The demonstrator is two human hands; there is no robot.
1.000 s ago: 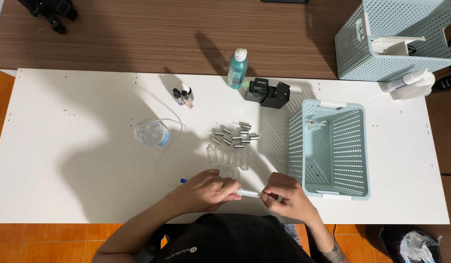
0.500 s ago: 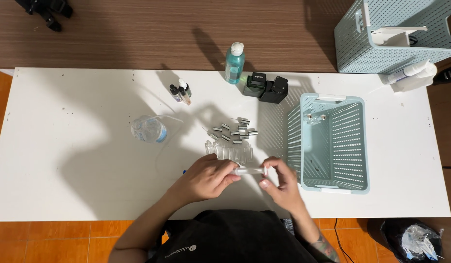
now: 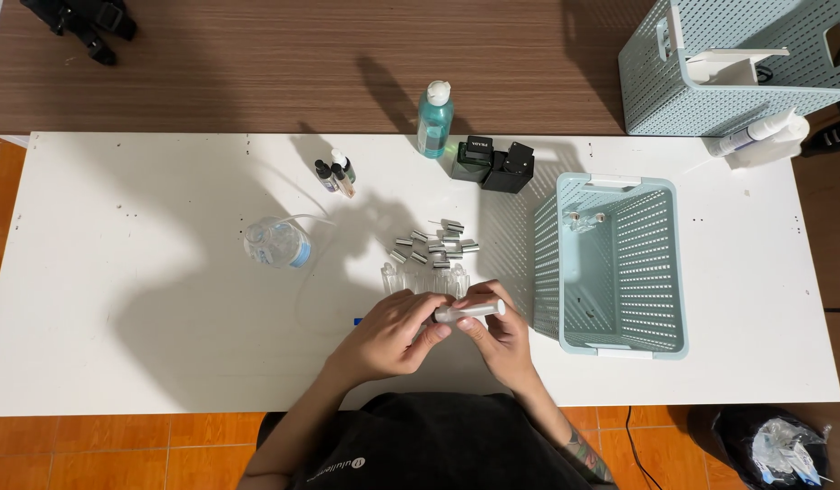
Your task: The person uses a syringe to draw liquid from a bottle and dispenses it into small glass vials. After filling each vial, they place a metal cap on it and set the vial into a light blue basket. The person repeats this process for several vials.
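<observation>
Person, seen from above. Garment: black top, short-sleeved or sleeveless, with a small pale printed mark on the chest at the left side. Forearms bare; dark tattoo on the right forearm near the elbow. Left hand [image 3: 390, 338] and right hand [image 3: 501, 334]: bare, no gloves, rings or watch visible.

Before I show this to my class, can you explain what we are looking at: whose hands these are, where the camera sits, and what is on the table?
The single view comes from a camera worn on a person's head, looking down. There is no machine: the left hand and right hand are that person's own. Together they hold a small clear tube over a white table. Behind them lie clear vials and small silver caps. Nearby are a pale blue basket, a teal bottle, two dropper bottles, dark boxes and a clear round container.
</observation>
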